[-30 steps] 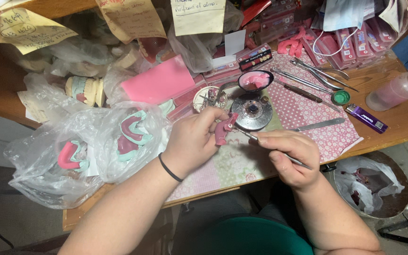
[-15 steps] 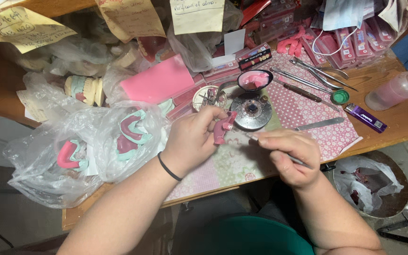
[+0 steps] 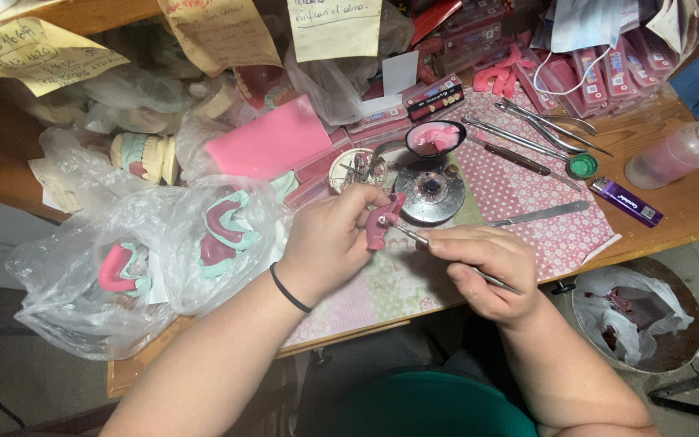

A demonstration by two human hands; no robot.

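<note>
My left hand [image 3: 329,243] holds a small pink wax denture piece [image 3: 382,222] between its fingertips above the patterned mat [image 3: 527,202]. A black band sits on that wrist. My right hand [image 3: 487,267] grips a thin metal carving tool [image 3: 414,236] like a pen, and its tip touches the pink piece. Just behind the hands stands a round metal burner [image 3: 430,193], with a black spoon-like ladle of pink wax [image 3: 436,137] over it.
Clear plastic bags with pink and green dental casts [image 3: 155,251] lie to the left. A pink wax sheet [image 3: 273,142], metal pliers and spatulas [image 3: 544,125], a purple lighter [image 3: 626,201] and a plastic bottle [image 3: 677,158] crowd the wooden bench. A bin [image 3: 641,316] stands lower right.
Both hands stay at the same spot over the mat. The tool tip works slightly against the pink piece; nothing was picked up or put down.
</note>
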